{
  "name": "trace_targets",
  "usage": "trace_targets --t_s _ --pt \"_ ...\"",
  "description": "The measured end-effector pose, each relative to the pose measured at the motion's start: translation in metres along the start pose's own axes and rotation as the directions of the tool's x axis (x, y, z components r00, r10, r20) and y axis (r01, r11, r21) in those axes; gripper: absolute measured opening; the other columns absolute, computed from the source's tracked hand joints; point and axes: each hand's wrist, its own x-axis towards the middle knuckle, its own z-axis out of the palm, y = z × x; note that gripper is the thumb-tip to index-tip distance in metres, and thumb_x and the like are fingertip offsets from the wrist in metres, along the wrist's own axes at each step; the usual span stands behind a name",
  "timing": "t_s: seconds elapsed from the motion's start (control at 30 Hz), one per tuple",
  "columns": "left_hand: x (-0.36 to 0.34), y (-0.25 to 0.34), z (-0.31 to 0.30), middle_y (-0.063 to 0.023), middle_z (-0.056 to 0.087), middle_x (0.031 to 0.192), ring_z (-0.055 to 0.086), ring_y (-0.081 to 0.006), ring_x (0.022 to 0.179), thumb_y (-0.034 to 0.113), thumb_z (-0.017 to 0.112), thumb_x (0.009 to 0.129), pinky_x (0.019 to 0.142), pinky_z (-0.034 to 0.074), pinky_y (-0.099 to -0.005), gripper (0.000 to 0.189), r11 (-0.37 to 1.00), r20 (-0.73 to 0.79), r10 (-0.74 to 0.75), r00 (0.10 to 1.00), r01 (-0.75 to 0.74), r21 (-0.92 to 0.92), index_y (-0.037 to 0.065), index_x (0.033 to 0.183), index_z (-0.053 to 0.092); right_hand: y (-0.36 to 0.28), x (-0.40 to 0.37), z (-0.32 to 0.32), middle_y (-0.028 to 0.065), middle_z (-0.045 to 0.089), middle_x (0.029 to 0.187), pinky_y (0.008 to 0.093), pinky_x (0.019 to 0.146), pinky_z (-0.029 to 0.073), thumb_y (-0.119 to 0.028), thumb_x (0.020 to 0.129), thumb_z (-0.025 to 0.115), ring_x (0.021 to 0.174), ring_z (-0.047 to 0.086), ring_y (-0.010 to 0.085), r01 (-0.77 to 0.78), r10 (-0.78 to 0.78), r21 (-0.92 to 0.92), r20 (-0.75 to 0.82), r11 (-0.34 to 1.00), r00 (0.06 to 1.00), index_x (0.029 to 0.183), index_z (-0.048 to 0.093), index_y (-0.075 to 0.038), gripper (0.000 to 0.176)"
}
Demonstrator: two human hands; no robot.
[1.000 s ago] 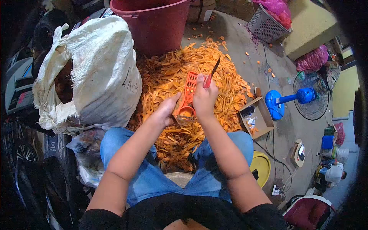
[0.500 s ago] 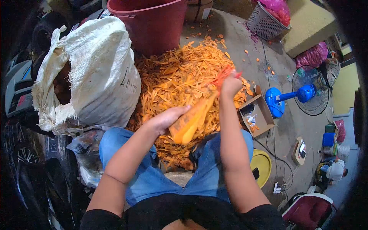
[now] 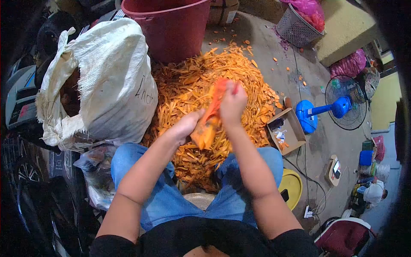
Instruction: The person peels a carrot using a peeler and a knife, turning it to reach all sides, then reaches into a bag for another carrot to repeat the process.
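My left hand (image 3: pixel 187 127) is closed around a thick orange carrot (image 3: pixel 204 137), tilted with its near end toward my lap. Dark patches of skin still show on its side. In my right hand (image 3: pixel 233 105) is a red peeler (image 3: pixel 220 91), smeared by motion, lying along the carrot's far part. The peeler's blade cannot be made out. Beneath both hands spreads a large heap of orange peelings (image 3: pixel 188 94), reaching from between my knees to the red tub.
A white woven sack (image 3: pixel 115 81) stands at left, a big red tub (image 3: pixel 171 32) behind the heap. To the right are an open cardboard box (image 3: pixel 293 128), a blue fan (image 3: pixel 308 115), cables and a yellow lid (image 3: pixel 292 188). A basket (image 3: pixel 297 28) stands farther back.
My right hand and the peeler have come left and nearer, from beyond the carrot's far end onto it. The carrot has shifted slightly and stands steeper; my left hand keeps hold of it.
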Motion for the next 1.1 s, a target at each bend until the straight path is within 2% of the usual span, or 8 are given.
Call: trace_targets --t_s 0.1,0.33,0.43,0.57,0.63,0.83,1.0,1.1 --pt "-0.008 0.005 0.004 -0.0064 0.058 0.083 0.057 -0.0122 0.068 0.033 0.034 0.084 0.06 0.046 -0.0241 0.036 0.992 0.027 -0.064 0.998 0.06 0.112 0.004 0.096 0.051 0.022 0.041 -0.019 0.0103 0.047 0.051 0.0321 0.046 0.034 -0.02 0.08 0.045 0.045 0.043 0.0194 -0.291 0.293 0.04 -0.217 0.956 0.931 0.064 0.047 0.002 0.027" --pt "-0.017 0.006 0.004 -0.0053 0.057 0.085 0.056 -0.012 0.069 0.033 0.037 0.083 0.064 0.046 -0.0238 0.036 0.995 0.092 -0.091 0.992 0.086 0.056 0.003 0.099 0.05 0.034 0.051 -0.028 0.0081 0.049 0.053 0.0329 0.049 0.035 -0.022 0.081 0.044 0.048 0.044 0.0172 -0.221 0.175 -0.136 -0.286 0.966 0.942 0.063 0.047 0.003 0.031" --pt "-0.029 0.006 0.002 -0.0058 0.057 0.086 0.056 -0.0122 0.071 0.032 0.037 0.084 0.064 0.046 -0.0245 0.035 0.994 0.189 -0.064 0.98 0.047 0.094 0.003 0.098 0.049 0.056 0.061 -0.034 0.007 0.049 0.053 0.0321 0.049 0.035 -0.022 0.081 0.044 0.049 0.044 0.0176 -0.264 0.298 0.138 -0.397 0.955 0.868 0.063 0.048 0.003 0.03" --pt "-0.006 0.003 -0.01 -0.0067 0.055 0.09 0.055 -0.0132 0.075 0.031 0.036 0.084 0.063 0.047 -0.026 0.034 0.997 0.056 -0.08 0.995 0.081 -0.01 0.004 0.1 0.047 0.018 0.04 -0.02 0.0059 0.049 0.056 0.0298 0.05 0.036 -0.022 0.081 0.044 0.051 0.043 0.0144 -0.372 0.362 0.011 -0.264 0.928 0.894 0.067 0.049 0.002 0.028" --pt "0.007 0.001 -0.014 -0.0071 0.055 0.09 0.055 -0.0137 0.075 0.032 0.035 0.084 0.063 0.047 -0.0268 0.034 0.997 -0.009 -0.052 0.999 0.051 -0.053 0.004 0.101 0.047 0.007 0.023 -0.002 0.001 0.042 0.052 0.0267 0.043 0.03 -0.025 0.079 0.048 0.049 0.035 0.0086 -0.156 0.194 0.233 -0.154 0.96 0.969 0.061 0.047 0.002 0.032" --pt "0.014 0.002 -0.009 -0.0073 0.056 0.083 0.055 -0.0152 0.07 0.033 0.031 0.085 0.062 0.047 -0.027 0.034 0.989 -0.014 0.072 0.997 -0.073 -0.126 0.005 0.097 0.047 -0.012 -0.023 0.008 0.009 0.044 0.051 0.0309 0.046 0.033 -0.02 0.081 0.044 0.048 0.04 0.0163 0.015 -0.036 0.162 0.131 0.987 0.991 0.067 0.047 0.0 0.025" --pt "0.007 0.002 -0.008 -0.0082 0.056 0.087 0.055 -0.0144 0.073 0.032 0.029 0.085 0.065 0.045 -0.0267 0.038 0.989 0.125 0.018 0.992 -0.036 0.141 0.003 0.101 0.047 0.008 0.02 -0.003 0.0093 0.045 0.05 0.0322 0.044 0.032 -0.019 0.08 0.045 0.045 0.04 0.0177 0.091 -0.109 -0.1 -0.203 0.991 0.973 0.064 0.047 0.002 0.026" --pt "-0.014 0.0 0.007 -0.0087 0.055 0.094 0.055 -0.0151 0.08 0.032 0.031 0.085 0.068 0.045 -0.0274 0.037 0.994 0.135 -0.089 0.987 0.079 0.08 0.003 0.104 0.045 0.037 0.053 -0.029 0.0066 0.048 0.051 0.0309 0.044 0.033 -0.019 0.08 0.045 0.046 0.041 0.0157 -0.119 0.121 0.031 -0.375 0.992 0.919 0.063 0.048 0.002 0.027"
